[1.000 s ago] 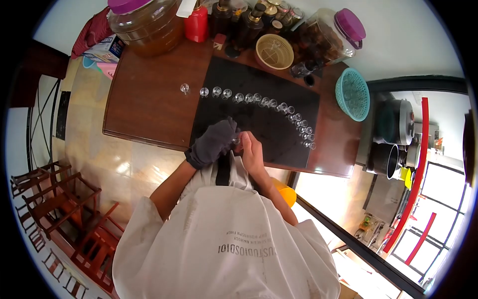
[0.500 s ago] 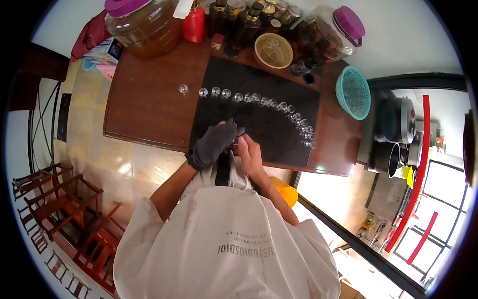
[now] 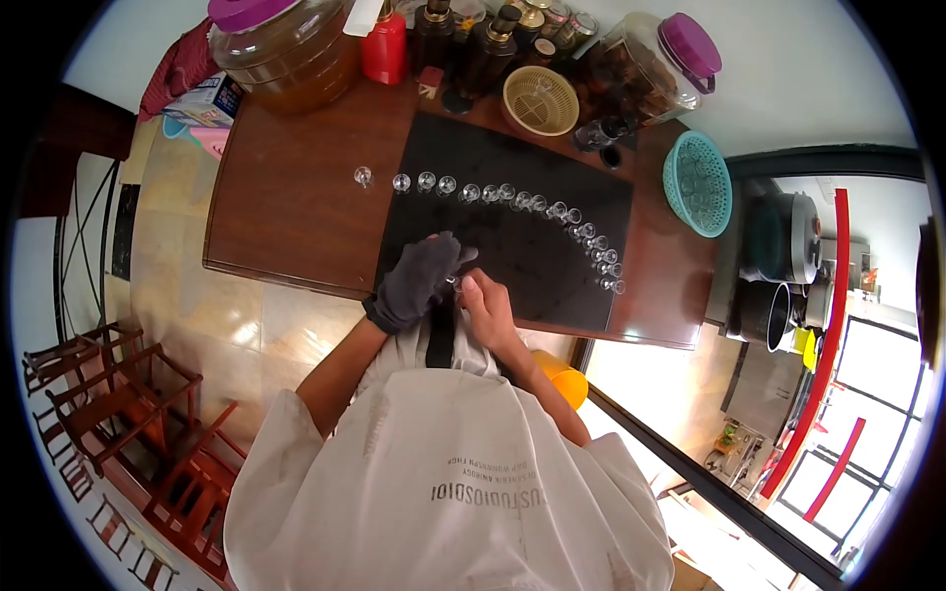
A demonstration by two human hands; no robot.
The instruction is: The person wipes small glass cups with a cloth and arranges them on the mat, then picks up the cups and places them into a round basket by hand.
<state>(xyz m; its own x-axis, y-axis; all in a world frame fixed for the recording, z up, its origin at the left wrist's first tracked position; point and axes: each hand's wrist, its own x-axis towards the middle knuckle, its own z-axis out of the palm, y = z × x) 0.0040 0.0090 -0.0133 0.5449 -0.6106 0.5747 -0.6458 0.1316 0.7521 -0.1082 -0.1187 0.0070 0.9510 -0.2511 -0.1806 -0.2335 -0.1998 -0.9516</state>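
Note:
My left hand (image 3: 416, 281), in a dark grey glove with a bare fingertip showing, is closed at the near edge of the black mat (image 3: 483, 246). Beside it, my right hand (image 3: 487, 307) is bare, its fingers curled round a small clear glass (image 3: 454, 283) between the two hands. The glass is mostly hidden by the fingers. Beyond the hands, several small clear glasses (image 3: 506, 192) form a curved row across the mat. One more glass (image 3: 364, 177) stands on the brown wood left of the mat.
Along the back of the table (image 3: 286, 197) stand a large jar (image 3: 286, 69), a red bottle (image 3: 384, 49), dark bottles, a beige basket (image 3: 541, 101) and a purple-lidded jar (image 3: 641, 74). A turquoise basket (image 3: 698, 184) holding glasses is at the right. A yellow bin (image 3: 564, 379) is below the table edge.
My right hand has shifted slightly left and down with its fingers more curled. The gloved hand has turned slightly beside the glass. The row of glasses looks the same.

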